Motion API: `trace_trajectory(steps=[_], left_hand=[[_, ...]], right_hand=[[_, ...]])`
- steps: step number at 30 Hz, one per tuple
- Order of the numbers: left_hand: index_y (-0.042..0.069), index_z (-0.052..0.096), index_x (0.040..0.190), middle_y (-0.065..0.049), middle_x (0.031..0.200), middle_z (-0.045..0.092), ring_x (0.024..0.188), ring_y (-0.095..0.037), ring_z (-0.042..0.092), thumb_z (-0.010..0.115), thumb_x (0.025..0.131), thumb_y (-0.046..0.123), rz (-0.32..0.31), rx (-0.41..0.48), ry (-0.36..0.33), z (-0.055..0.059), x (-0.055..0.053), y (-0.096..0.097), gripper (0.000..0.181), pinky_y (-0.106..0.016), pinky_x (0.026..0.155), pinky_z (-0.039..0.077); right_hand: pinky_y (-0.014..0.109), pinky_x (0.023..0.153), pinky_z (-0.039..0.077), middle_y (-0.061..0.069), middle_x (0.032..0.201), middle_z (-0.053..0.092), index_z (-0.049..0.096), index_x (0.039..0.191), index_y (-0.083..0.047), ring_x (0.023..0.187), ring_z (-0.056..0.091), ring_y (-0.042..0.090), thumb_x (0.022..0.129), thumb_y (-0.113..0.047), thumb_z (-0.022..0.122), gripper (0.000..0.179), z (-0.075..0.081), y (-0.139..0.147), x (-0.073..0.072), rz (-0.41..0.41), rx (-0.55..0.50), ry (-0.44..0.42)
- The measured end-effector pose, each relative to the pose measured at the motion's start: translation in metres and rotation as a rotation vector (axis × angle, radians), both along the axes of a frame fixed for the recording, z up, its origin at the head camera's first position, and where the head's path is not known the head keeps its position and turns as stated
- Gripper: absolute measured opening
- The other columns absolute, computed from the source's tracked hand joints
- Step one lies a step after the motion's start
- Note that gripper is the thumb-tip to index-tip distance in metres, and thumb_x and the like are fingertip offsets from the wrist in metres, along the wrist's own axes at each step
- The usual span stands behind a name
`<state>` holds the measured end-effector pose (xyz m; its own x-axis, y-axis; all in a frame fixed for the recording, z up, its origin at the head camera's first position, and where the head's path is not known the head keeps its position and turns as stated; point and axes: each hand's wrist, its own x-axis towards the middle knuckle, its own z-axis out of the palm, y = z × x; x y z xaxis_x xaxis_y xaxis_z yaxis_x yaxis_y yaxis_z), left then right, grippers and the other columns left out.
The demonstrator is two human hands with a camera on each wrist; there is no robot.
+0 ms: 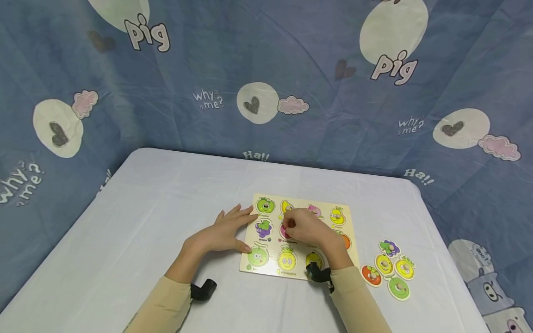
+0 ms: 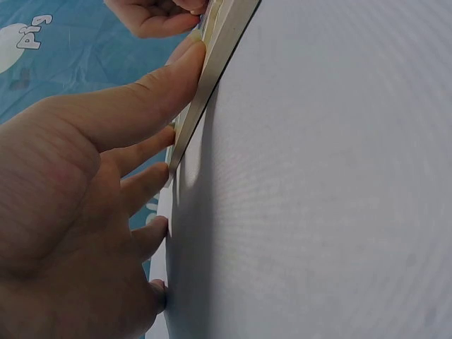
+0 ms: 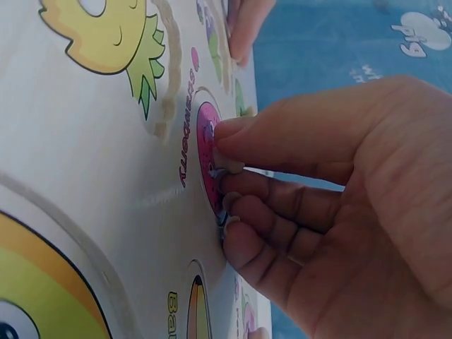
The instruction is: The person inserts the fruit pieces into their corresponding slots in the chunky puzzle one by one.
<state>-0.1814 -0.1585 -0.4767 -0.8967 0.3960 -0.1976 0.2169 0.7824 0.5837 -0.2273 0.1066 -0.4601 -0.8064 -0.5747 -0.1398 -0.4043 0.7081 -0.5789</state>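
Observation:
A fruit puzzle board (image 1: 272,251) lies on the white table. My right hand (image 1: 309,226) is over its middle row, and its thumb and fingertips pinch the pink strawberry piece (image 3: 205,157) at the strawberry picture. In the right wrist view this piece sits against the board, its knob mostly covered by the fingers. At the board's left edge rests my left hand (image 1: 222,234), fingers spread. Its thumb (image 2: 166,85) touches the rim near the green kiwi picture (image 1: 258,256), and a fingertip reaches toward the green apple (image 1: 265,205).
Right of the board lie several loose pieces: grapes (image 1: 389,248), a yellow round fruit (image 1: 384,265), a pineapple (image 1: 405,268), a red tomato (image 1: 371,275) and a green round fruit (image 1: 399,288). A blue printed cloth (image 1: 316,134) hangs behind the table (image 1: 166,199).

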Motion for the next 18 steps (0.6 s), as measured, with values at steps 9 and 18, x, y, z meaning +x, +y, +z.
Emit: trace_trajectory(steps=[9, 18], left_hand=[[0.023, 0.040, 0.153, -0.002, 0.166, 0.023, 0.157, -0.032, 0.004, 0.085, 0.072, 0.045, -0.007, 0.001, 0.000, -0.0003, 0.0001, -0.0021, 0.096, -0.067, 0.122, -0.001], [0.023, 0.039, 0.154, -0.001, 0.167, 0.021, 0.157, -0.030, 0.002, 0.085, 0.072, 0.044, -0.010, 0.005, -0.009, 0.0017, 0.0011, -0.0034, 0.095, -0.065, 0.122, -0.002]], right_hand=[[0.025, 0.062, 0.044, -0.004, 0.074, 0.059, 0.064, 0.080, -0.019, 0.070, 0.053, 0.012, 0.089, -0.013, 0.068, 0.012, -0.0003, -0.0020, -0.0005, -0.012, 0.010, -0.009], [0.027, 0.065, 0.047, -0.005, 0.080, 0.062, 0.068, 0.088, -0.016, 0.073, 0.055, 0.013, 0.089, -0.017, 0.070, 0.002, 0.0030, 0.0020, 0.0025, -0.045, -0.025, -0.046]])
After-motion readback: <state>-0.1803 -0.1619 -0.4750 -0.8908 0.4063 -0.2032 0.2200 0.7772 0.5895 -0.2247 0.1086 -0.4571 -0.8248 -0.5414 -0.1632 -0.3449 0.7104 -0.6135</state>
